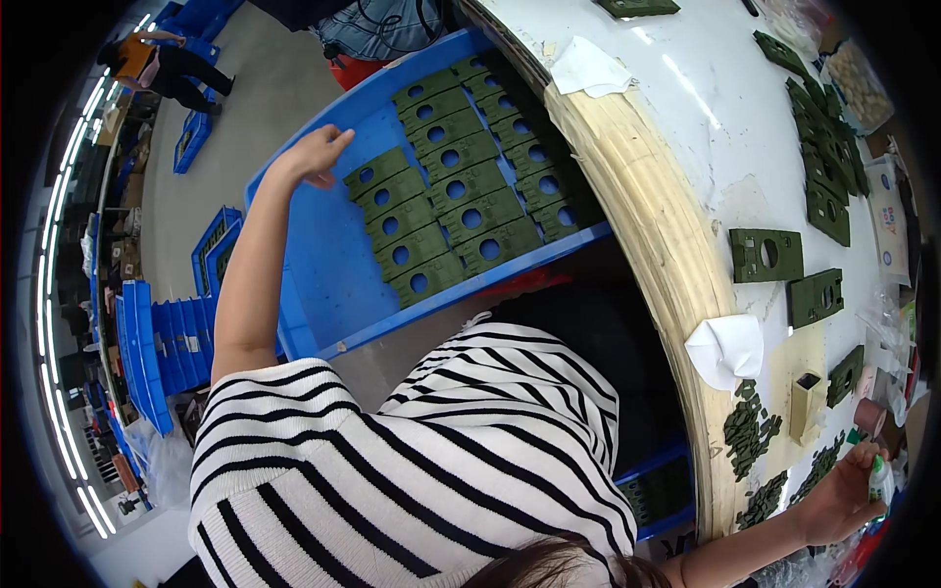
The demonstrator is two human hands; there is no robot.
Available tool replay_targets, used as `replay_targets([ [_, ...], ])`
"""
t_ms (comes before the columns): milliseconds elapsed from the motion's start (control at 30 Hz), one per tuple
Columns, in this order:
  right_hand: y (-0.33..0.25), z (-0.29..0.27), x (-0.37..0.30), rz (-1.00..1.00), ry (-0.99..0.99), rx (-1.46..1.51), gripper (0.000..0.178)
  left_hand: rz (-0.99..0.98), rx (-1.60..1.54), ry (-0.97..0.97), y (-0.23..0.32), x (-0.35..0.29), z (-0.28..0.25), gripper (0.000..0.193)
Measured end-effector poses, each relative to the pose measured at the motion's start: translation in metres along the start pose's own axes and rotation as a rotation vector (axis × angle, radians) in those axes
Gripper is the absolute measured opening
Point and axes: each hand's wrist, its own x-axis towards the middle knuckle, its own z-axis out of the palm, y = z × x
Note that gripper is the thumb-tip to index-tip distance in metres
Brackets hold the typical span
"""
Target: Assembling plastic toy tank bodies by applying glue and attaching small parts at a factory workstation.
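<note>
My left hand [316, 157] is over the left part of a blue plastic tray [325, 284]. Its fingers are loosely apart and nothing shows in them. Just right of it lie dark green flat plastic parts [453, 188], each with a round hole, set in rows. The lower right holds my right hand [841, 498], closed around a small white squeeze bottle [880, 482] with a green tip. Heaps of small dark green pieces [751, 431] lie on the white worktable [686, 127] near that hand, beside a beige rectangular block [808, 407] with an open top.
More green parts [767, 255] lie on the table, with a pile of them [823, 147] farther back. White cloths [725, 351] rest by the table's worn edge. Stacked blue crates [181, 338] stand at the left. Another person [162, 64] is far off at upper left.
</note>
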Motion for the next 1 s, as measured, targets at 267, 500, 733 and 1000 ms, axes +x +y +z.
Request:
replay_targets([
  [267, -0.005, -0.008, 0.001, 0.026, -0.109, 0.016, 0.056, -0.095, -0.327, 0.008, -0.029, -0.001, 0.037, 0.070],
  [500, -0.004, -0.001, -0.004, -0.049, -0.025, -0.008, 0.054, -0.070, -0.165, -0.058, -0.016, 0.010, 0.014, 0.067],
  [733, 0.001, 0.008, -0.005, -0.047, -0.091, 0.001, 0.049, 0.763, -0.201, 0.500, 0.092, 0.000, -0.021, 0.048],
  [1000, 0.009, 0.002, -0.010, -0.065, -0.037, 0.119, 0.045, 1.205, 0.238, 0.674, 0.313, -0.033, 0.029, 0.042],
])
